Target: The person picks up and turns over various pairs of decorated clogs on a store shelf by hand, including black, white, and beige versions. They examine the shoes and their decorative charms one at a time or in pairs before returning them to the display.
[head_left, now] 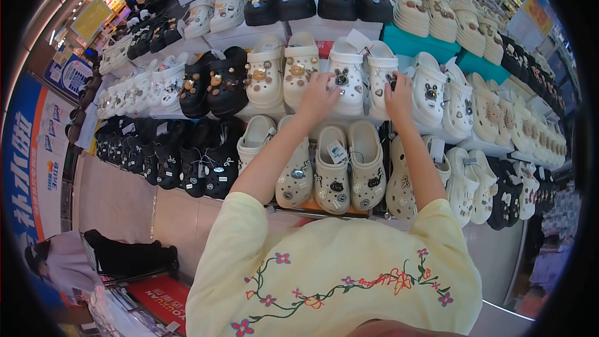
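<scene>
A pair of white clogs stands in the middle row: the left white clog (349,90) has a dark rabbit charm and silver charms, and the right white clog (378,75) sits beside it. A white tag (358,40) sticks up from the pair. My left hand (319,96) is closed against the outer side of the left clog, its fingertips near the charms. On the outer side of the right clog, my right hand (399,95) is closed with fingers bent over its edge, partly covering a dark charm. Cream clogs with brown charms (301,70) stand left of my left hand.
Tiered rows of clogs surround my hands, with black clogs (226,81) to the left and beige clogs (332,171) below my forearms. White clogs (429,92) stand close on the right. Teal boxes (412,43) support shoes behind. A person (68,259) is at lower left.
</scene>
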Tool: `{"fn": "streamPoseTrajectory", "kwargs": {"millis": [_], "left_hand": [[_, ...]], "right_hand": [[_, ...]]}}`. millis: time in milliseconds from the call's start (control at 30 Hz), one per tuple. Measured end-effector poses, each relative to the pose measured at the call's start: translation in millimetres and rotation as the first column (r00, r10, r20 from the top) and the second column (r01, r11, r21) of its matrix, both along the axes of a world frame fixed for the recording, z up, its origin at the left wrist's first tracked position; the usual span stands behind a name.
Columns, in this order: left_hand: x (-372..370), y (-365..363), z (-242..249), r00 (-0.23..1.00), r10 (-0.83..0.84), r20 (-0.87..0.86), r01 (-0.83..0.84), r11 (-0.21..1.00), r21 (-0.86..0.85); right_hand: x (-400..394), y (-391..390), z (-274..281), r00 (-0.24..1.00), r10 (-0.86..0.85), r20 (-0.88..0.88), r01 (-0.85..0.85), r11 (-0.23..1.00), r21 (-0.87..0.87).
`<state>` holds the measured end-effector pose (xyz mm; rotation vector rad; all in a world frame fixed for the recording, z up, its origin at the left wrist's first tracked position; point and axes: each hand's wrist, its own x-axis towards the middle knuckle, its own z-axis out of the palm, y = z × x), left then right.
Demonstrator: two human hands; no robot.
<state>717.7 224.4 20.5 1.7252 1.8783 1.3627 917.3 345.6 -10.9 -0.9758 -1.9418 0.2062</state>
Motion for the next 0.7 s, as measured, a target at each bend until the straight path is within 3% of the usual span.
{"fn": "streamPoseTrajectory", "kwargs": {"millis": [133, 233, 333, 467, 567, 700], "left_hand": [[-19.0, -10.3, 7.5, 0.975, 0.022, -0.221, 0.016, 0.986, 0.166], [-57.1, -8.4, 18.1, 0.901, 0.170, -0.399, -0.042, 0.950, 0.309], [-102.5, -15.5, 27.1, 0.808, 0.333, -0.485, -0.200, 0.931, 0.306], [-161.1, -25.1, 9.8, 0.790, 0.272, -0.550, -0.251, 0.961, 0.115], [-178.3, -29.8, 7.2, 0.840, 0.167, -0.517, -0.101, 0.983, 0.153], [-186.6, -26.6, 14.3, 0.843, 0.087, -0.531, -0.053, 0.995, 0.080]], "right_hand": [[1.1, -4.4, 4.0, 1.000, 0.015, -0.021, -0.016, 0.999, -0.032], [0.3, -7.8, 6.8, 0.999, 0.006, -0.039, -0.008, 0.999, -0.046], [-0.7, -7.2, 2.9, 0.999, -0.031, -0.038, 0.028, 0.997, -0.071], [-1.2, -9.2, 1.6, 0.979, -0.165, 0.123, 0.178, 0.979, -0.103], [-18.5, -37.8, 15.1, 0.904, -0.401, 0.146, 0.384, 0.914, 0.132], [-88.7, -83.9, 27.3, 0.980, -0.198, 0.018, 0.186, 0.945, 0.270]]}}
